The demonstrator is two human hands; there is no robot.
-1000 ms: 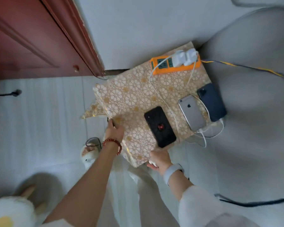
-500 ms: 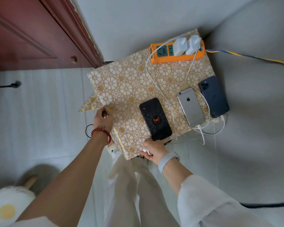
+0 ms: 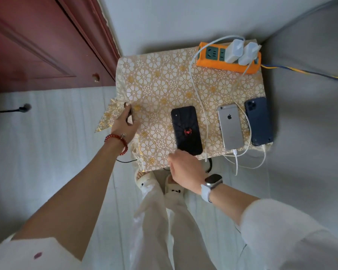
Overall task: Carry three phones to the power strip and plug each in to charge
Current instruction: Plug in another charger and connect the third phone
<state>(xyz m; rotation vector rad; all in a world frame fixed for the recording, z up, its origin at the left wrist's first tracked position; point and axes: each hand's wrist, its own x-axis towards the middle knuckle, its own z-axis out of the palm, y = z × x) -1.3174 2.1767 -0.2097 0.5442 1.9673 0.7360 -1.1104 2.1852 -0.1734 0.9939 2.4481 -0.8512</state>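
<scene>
Black phone [image 3: 186, 130]: lies face down on the surface, a red spider mark on its back, left of the other two phones; its near end sits at the front edge, touching or just beside the right hand.
Silver phone [image 3: 230, 127]: face down, right of the black one, with a white cable [image 3: 236, 158] plugged into its near end.
Dark blue phone [image 3: 258, 121]: face down at the right edge, just beside the silver one; a white cable loops out from under its near end.
Power strip [image 3: 219, 62]: orange, at the far right corner of the surface; two white chargers [image 3: 240, 52] stand in its right sockets, two left sockets show open.
Third cable [image 3: 198, 90]: runs from the strip down between the black and silver phones and hangs over the front edge.
Right hand [image 3: 185, 170]: at the front edge below the black phone, back of the hand up, fingers curled under; whether the grip holds anything I cannot tell. A watch with a white band is on the wrist.
Left hand [image 3: 125, 122]: at the left edge of the surface, grip pinched on a small dark object [image 3: 129, 115]; red bead bracelet on the wrist.
Surface [image 3: 160, 82]: covered in a white cloth with gold flowers, one corner flapping out at the left.
Around: dark red door [image 3: 37, 41], pale tiled floor, grey upholstery to the right.
</scene>
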